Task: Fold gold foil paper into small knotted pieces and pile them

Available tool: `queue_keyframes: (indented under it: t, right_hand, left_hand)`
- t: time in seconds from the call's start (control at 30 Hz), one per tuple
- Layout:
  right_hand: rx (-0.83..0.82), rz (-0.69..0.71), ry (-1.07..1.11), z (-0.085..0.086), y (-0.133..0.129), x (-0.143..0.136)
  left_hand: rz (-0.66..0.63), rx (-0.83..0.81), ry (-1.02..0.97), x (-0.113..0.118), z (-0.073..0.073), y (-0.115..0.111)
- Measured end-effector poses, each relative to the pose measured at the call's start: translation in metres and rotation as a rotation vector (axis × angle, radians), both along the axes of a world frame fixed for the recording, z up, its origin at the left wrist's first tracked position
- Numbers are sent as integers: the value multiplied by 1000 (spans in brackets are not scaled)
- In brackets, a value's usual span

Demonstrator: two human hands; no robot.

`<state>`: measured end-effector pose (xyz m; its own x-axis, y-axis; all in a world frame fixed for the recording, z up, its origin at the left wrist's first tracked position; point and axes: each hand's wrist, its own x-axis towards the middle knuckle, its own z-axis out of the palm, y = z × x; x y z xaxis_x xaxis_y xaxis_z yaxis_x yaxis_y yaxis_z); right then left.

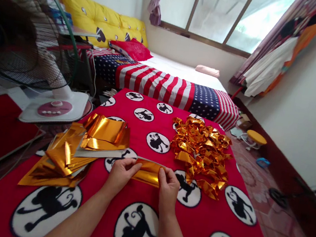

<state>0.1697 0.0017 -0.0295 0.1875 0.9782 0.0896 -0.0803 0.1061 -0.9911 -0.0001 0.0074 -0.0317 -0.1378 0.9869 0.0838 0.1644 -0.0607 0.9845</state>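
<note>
Across the red monkey-print cloth [195, 222], left hand [121, 173] and right hand [170, 185] pinch tight on opposite ends of a gold foil strip [148, 173], between flat foil sheets [59, 156] left and crumpled foil pieces [201, 150] right, where uneven tugging could tear it!

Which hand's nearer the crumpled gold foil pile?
Right. The right hand is just left of the crumpled gold foil pile, toward its near side; the left hand is farther left, at the gold strip's other end.
</note>
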Motion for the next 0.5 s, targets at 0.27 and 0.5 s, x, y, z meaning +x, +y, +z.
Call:
queue_keyframes:
  t: [0.27,0.5]
  right_hand:
    - [-7,-24,19,2,-2,0]
    - [4,-32,15,5,-3,0]
  left_hand:
    - [-12,-3,12,0,-5,0]
    - [-20,-8,17,0,-5,-1]
